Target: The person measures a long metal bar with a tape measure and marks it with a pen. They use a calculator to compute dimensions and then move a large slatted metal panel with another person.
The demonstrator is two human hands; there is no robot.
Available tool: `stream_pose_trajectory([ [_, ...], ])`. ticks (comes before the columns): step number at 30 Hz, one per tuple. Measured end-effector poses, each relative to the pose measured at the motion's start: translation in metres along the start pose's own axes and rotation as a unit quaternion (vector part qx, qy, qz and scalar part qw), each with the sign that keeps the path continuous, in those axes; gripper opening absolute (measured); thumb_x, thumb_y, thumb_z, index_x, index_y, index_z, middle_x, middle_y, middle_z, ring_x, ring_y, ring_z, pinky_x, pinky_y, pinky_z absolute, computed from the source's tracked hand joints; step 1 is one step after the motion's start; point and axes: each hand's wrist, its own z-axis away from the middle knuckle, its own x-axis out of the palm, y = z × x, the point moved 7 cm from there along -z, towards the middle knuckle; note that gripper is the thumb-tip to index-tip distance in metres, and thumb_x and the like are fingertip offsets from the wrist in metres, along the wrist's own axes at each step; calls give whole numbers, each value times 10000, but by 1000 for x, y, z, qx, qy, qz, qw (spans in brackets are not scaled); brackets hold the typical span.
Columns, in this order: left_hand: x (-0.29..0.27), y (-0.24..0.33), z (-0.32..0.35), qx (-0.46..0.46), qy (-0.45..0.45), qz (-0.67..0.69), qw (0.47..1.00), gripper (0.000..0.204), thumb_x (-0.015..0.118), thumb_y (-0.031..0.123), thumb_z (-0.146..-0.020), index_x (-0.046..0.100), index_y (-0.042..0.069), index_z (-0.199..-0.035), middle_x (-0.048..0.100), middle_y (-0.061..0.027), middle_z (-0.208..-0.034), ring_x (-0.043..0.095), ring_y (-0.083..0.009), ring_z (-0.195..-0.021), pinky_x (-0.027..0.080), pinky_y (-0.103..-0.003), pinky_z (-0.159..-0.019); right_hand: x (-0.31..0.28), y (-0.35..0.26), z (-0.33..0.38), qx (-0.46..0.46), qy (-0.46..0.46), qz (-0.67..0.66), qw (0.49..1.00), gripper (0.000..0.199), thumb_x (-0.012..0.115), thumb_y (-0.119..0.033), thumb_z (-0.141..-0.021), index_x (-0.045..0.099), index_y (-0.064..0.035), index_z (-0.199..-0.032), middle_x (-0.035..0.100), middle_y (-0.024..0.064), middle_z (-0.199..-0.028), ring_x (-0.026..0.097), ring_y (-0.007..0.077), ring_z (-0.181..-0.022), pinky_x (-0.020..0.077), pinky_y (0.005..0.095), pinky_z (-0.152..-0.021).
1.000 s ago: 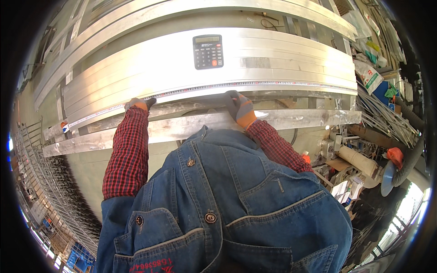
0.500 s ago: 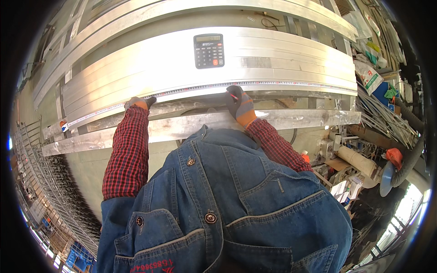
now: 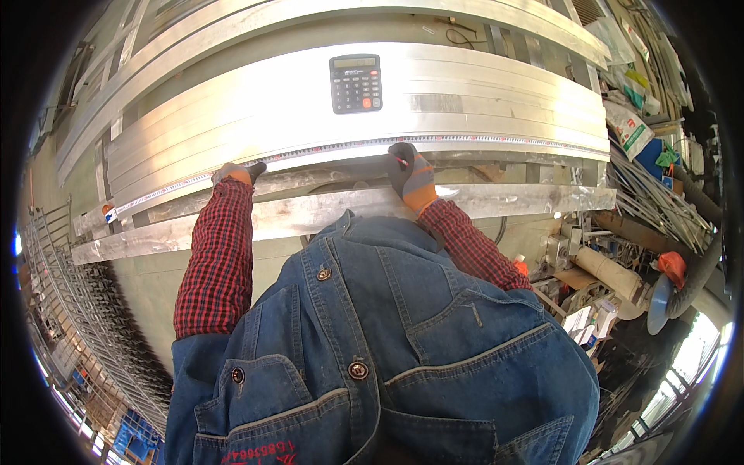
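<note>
Left end: small orange-and-white piece (image 3: 108,212) sat by the end of the tape measure (image 3: 341,146), too small to identify. Tape lay along the near metal strip (image 3: 527,150), unmoved over the last second, so the measuring line looked undisturbed. Left hand (image 3: 235,172) stayed at that strip's near edge, covering a bit of tape; couldn't tell if it pinched or just pressed. Calculator (image 3: 356,84) sat farther back, display unreadable. Right hand (image 3: 411,177) had turned slightly, exposing a slim red object (image 3: 401,162) in curled fingers, mostly hidden, type unclear; likely readied for use at the tape. Fingertip-tape contact was unclear.
</note>
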Motion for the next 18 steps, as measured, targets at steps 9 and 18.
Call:
stream_pose_trajectory([
  [9, 0, 0, 0, -10, -14, 3, 1000, 968, 816, 777, -792, 741, 32, -1406, 719, -215, -1448, 689, -377, -1317, 536, -460, -1124, 22, -4, 8, -33, -65, 33, 997, 202, 754, -229, -1004, 748, -77, -1137, 775, 186, -1051, 758, 366, -935, 606, 431, -839],
  [18, -10, 3, 15, -10, -7, 25, 1000, 960, 830, 756, -784, 743, 21, -1397, 711, -218, -1459, 681, -376, -1335, 526, -453, -1138, 21, -4, 3, -75, -26, 39, 996, 203, 753, -207, -996, 747, -77, -1151, 770, 184, -1042, 750, 389, -944, 603, 438, -846],
])
